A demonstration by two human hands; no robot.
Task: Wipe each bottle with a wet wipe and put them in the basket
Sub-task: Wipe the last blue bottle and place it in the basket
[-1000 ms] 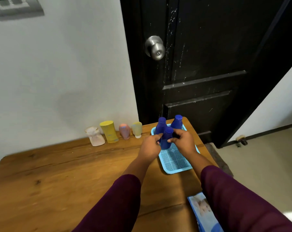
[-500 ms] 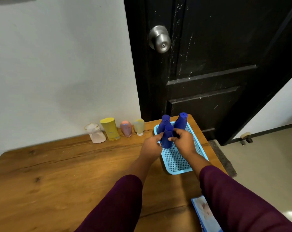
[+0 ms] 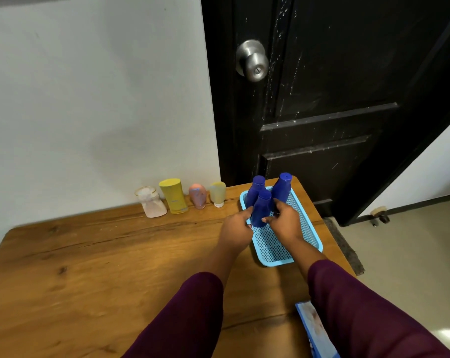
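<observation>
Both hands meet at the front bottle (image 3: pixel 261 209), which stands upright in the near-left part of the light-blue basket (image 3: pixel 273 244) at the surface's (image 3: pixel 89 267) 1 o'clock corner. The left hand (image 3: pixel 235 229) grips the bottle's 9 o'clock side; most of its fingers are hidden behind the back of the hand. The right hand (image 3: pixel 284 223) curls its fingers (image 3: pixel 266 219) round the 4 o'clock side and covers the bottle's base. Two more blue bottles (image 3: pixel 255 189) (image 3: pixel 282 188) stand just behind, at 11 and 1 o'clock, their lower halves hidden. At 10 o'clock from the hands, four small containers (image 3: pixel 173 196) line the wall, labels too blurred to read. At 5 o'clock a blue packet (image 3: pixel 314 329) lies half under the right sleeve (image 3: pixel 360 319), cut off by the frame edge.
</observation>
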